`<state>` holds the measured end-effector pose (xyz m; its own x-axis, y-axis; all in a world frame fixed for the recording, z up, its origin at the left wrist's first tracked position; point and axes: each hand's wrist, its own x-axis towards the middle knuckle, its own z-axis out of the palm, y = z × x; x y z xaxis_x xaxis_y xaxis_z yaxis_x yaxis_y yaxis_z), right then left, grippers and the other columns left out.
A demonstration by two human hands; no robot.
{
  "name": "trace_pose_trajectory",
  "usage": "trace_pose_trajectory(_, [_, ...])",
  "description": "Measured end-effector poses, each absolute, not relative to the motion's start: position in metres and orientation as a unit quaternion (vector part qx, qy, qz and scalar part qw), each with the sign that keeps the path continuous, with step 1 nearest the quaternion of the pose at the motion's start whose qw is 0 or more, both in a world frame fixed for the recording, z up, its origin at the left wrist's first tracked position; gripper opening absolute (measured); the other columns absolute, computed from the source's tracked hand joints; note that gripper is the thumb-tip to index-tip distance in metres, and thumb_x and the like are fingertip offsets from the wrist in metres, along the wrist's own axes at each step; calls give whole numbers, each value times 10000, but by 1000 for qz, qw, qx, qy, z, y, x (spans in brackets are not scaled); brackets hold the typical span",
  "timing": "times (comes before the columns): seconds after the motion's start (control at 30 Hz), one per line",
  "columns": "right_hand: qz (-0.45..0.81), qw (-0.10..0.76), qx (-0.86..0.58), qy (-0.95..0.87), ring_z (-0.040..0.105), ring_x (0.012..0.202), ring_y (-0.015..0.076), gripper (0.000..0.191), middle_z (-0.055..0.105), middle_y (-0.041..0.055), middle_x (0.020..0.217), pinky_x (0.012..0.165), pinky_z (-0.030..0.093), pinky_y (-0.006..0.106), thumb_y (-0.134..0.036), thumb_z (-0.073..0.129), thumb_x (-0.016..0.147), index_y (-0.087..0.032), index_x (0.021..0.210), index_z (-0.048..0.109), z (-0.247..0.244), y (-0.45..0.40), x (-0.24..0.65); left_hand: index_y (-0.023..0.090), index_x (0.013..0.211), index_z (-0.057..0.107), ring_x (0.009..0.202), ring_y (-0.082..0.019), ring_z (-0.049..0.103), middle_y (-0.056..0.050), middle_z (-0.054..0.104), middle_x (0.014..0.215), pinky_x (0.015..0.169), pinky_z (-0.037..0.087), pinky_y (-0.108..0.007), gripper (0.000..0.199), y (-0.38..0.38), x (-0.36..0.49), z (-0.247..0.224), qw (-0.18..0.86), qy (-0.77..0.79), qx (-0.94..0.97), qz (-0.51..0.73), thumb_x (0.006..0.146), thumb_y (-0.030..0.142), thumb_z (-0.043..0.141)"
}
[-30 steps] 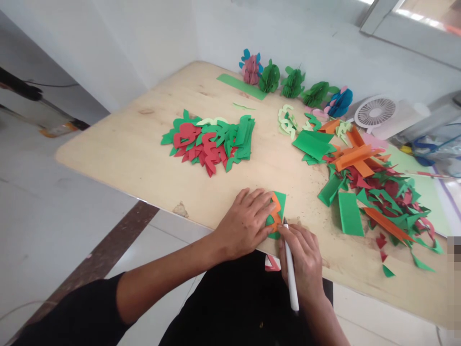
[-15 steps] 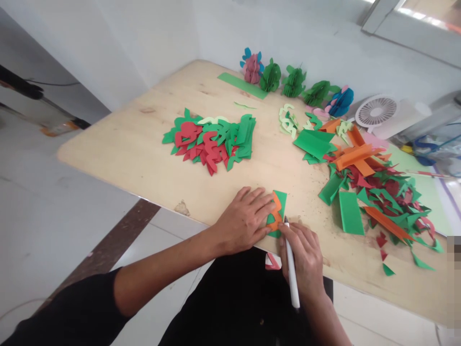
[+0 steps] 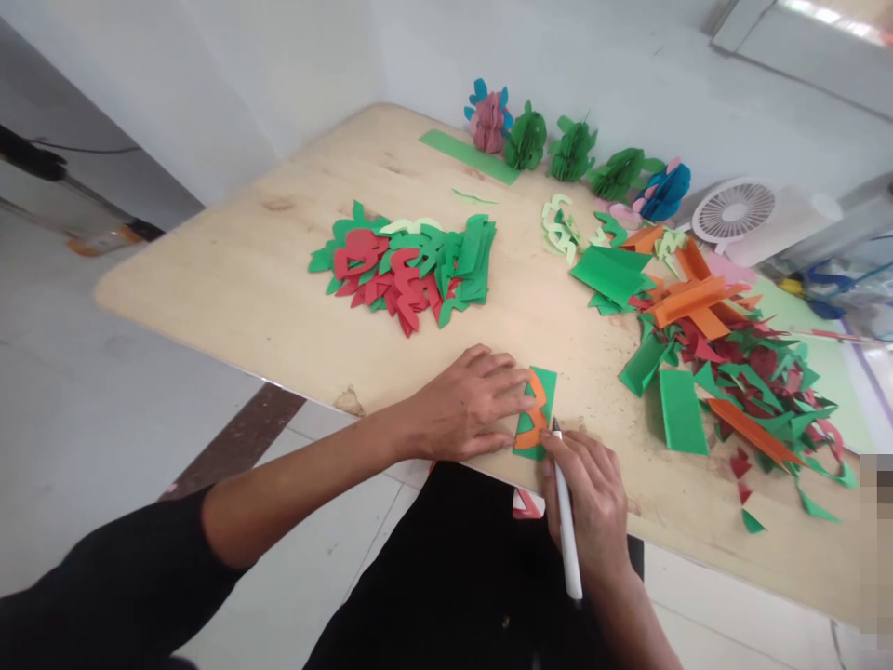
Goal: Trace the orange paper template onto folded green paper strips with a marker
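Observation:
My left hand (image 3: 474, 403) lies flat with its fingers stretched out, their tips on an orange paper cutout (image 3: 536, 435) with a wavy edge. That cutout rests on a green paper strip (image 3: 549, 383) near the table's front edge. In my right hand (image 3: 588, 493) is a white marker (image 3: 568, 540), its dark tip pointing up and away beside the strip's right edge. My right fingertips reach the lower right side of the cutout. Left of centre lies a pile of red cutouts (image 3: 406, 288) mixed with green cutouts (image 3: 474, 256).
Orange folded strips (image 3: 687, 301), a green folded piece (image 3: 684, 409) and many scraps (image 3: 760, 372) cover the right of the wooden table (image 3: 230, 279). Several folded paper figures (image 3: 573, 149) stand along the wall. A small white fan (image 3: 734, 212) is at the back right.
My left hand has shifted slightly left, showing more of the green strip and the orange cutout. The right hand with the marker has hardly moved. The camera view has tilted a little.

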<state>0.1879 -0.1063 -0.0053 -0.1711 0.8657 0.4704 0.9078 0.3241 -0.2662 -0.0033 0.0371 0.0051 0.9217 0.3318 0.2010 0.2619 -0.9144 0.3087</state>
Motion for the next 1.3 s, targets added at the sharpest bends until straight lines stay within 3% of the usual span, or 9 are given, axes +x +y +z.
trace_pose_trajectory(0.87, [-45,276,-583,-763,649,955,233,331,713,85,940,837,476,384,-59,466,882,-160,1175,585,0,-104,185,270,1305,570,1345,-313,403,-76,503,1446,1114,294,-496,448,58,-14,5,164,68,972,155,877,401,591])
trace_pose_trajectory(1.3, [-43,277,-582,-763,641,950,228,350,705,84,938,833,471,372,-12,473,861,-151,1162,584,1,-104,184,295,1296,567,1430,-305,303,-48,454,1495,1170,182,-514,425,63,-14,4,174,79,975,116,885,403,580])
